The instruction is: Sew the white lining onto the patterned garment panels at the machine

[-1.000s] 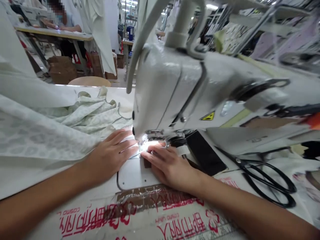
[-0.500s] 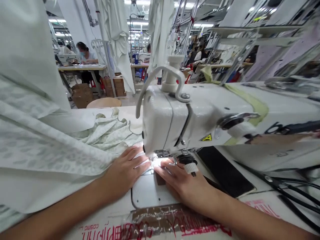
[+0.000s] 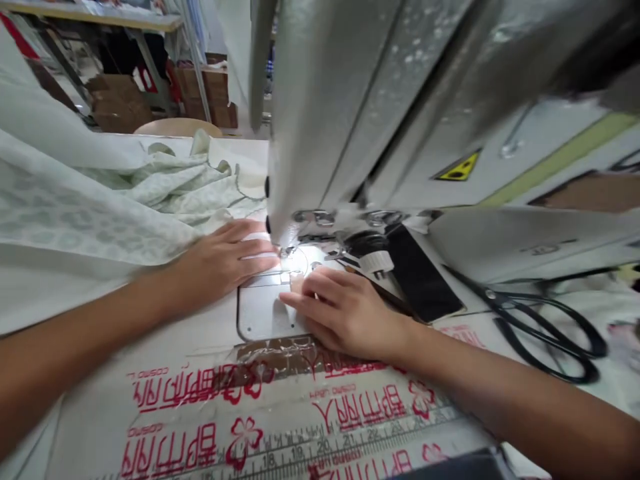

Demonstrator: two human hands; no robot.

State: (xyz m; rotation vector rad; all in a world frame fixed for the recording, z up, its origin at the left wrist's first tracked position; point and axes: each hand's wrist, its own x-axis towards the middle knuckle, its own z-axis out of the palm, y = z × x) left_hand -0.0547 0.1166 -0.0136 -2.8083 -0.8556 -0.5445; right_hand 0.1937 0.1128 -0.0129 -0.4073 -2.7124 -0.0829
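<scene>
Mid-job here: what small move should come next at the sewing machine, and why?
I'd probably ease the left hand slightly away from the lit spot under the sewing machine: its fingers reach that spot's edge, while the right hand sits nearer the person, over the metal plate.

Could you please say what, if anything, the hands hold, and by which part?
The left hand lies flat, gripping nothing visible; whether the curled right hand pinches anything cannot be told.

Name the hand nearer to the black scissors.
Right. The right hand is left of the scissors, its fingers over the metal plate; the left hand is farther left, near the pale fabric.
</scene>
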